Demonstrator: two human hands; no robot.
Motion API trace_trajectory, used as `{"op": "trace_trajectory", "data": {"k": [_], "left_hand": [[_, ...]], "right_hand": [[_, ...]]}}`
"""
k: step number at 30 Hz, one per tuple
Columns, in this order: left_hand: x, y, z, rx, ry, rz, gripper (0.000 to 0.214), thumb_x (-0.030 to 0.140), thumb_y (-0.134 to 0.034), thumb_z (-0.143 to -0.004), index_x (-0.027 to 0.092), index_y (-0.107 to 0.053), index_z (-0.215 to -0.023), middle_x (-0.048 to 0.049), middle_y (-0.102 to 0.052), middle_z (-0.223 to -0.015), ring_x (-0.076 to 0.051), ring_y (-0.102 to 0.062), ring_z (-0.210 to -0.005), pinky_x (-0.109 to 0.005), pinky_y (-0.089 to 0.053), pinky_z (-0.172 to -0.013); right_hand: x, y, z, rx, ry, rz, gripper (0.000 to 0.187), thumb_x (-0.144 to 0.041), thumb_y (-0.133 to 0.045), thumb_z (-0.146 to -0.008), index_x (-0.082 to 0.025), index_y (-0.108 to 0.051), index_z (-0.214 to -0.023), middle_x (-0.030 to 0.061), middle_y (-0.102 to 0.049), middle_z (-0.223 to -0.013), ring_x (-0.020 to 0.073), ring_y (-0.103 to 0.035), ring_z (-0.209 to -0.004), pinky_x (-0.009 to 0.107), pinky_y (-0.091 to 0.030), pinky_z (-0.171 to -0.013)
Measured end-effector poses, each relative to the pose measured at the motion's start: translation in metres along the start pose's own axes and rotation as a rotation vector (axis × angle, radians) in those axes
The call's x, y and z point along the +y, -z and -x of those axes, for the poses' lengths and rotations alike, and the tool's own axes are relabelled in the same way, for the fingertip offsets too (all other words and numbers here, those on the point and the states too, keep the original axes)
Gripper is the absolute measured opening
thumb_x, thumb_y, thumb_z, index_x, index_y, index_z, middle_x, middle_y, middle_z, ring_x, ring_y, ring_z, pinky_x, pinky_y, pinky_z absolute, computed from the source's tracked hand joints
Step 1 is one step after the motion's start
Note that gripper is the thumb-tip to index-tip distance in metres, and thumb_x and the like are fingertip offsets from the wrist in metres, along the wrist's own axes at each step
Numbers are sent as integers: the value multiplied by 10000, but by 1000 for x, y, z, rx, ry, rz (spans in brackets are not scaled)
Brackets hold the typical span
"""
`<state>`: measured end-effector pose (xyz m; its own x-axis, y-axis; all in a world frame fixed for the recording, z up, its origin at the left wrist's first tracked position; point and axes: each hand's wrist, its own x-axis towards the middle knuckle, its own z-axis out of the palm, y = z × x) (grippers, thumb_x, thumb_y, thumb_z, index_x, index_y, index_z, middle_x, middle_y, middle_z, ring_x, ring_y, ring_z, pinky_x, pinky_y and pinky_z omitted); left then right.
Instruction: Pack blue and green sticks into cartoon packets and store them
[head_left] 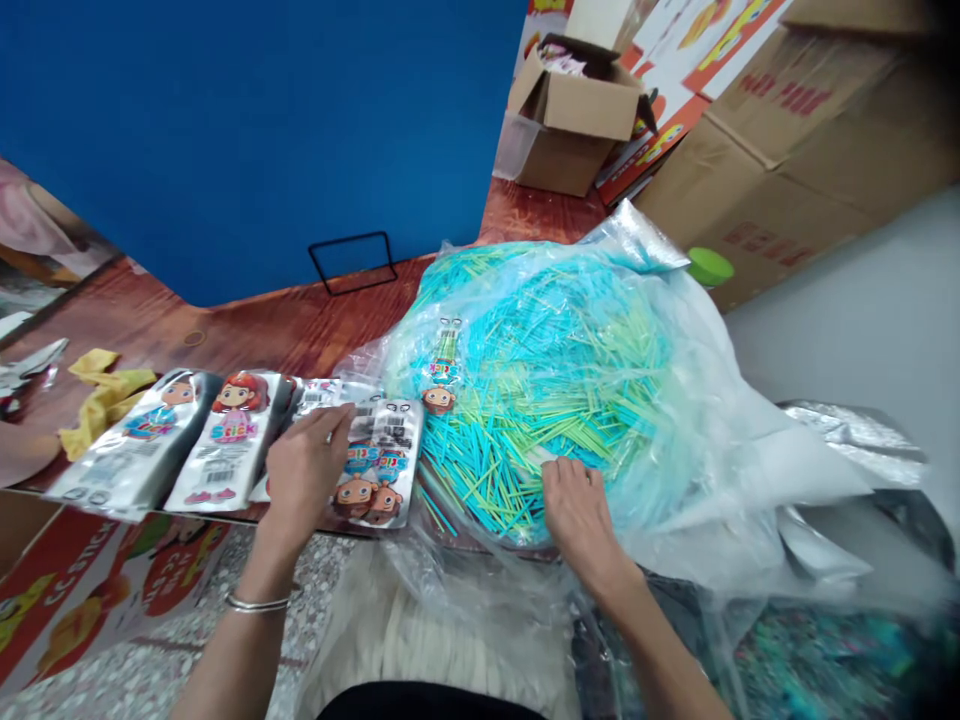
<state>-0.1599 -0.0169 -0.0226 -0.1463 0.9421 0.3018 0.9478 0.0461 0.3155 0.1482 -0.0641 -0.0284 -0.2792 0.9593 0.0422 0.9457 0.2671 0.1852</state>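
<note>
My left hand [304, 468] rests on a silver cartoon-printed pouch [379, 462] at the table's front edge, fingers curled over its top. More pouches [229, 435] lie in a row to its left. My right hand [574, 505] reaches into a big heap of blue and green thin sticks [540, 380] lying on a clear plastic bag [720, 400]; its fingers are bent down among the sticks. One clear printed pouch [444, 360] lies on the heap.
A blue wall panel [247, 130] stands behind the wooden table [300, 320]. A black wire stand [352, 262], a yellow cloth [105, 395], open cardboard boxes [577, 110], large cartons [810, 130] and a green lid [709, 266] surround the heap. Silver foil bags [847, 430] lie at right.
</note>
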Motion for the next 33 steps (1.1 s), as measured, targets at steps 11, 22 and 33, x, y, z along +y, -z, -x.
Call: {"op": "trace_trajectory", "data": {"k": [11,22,33], "left_hand": [[4,45,-6,255,257,350,240,383,-639,-749,290,-709,-959,39,-738,-916,-171,-673,-849,-293,-503,-822],[32,52,-2,322,315,634,237,333,-684,-705,242,-725,-919,4,-743,-831,-179,-685,-776,-337,-546,-800],[40,43,-2,135,331,692,241,352,-669,-709,218,-728,-900,6,-743,-790,-174,-684,-751,-322,-549,-781]], "right_hand": [[15,-2,20,-132,135,-268,321,-26,-344,-848,-172,-515,-1078,85,-564,-914,228,-514,-867,378,-424,-773],[53,8,2,91,-208,-955,205,-335,-352,-925,-218,-520,-925,44,-605,-865,181,-587,-824,334,-475,-740],[20,-47,-30,220,-403,-1404,259,-414,-415,-883,-201,-542,-955,67,-643,-970,187,-586,-955,367,-427,-912]]}}
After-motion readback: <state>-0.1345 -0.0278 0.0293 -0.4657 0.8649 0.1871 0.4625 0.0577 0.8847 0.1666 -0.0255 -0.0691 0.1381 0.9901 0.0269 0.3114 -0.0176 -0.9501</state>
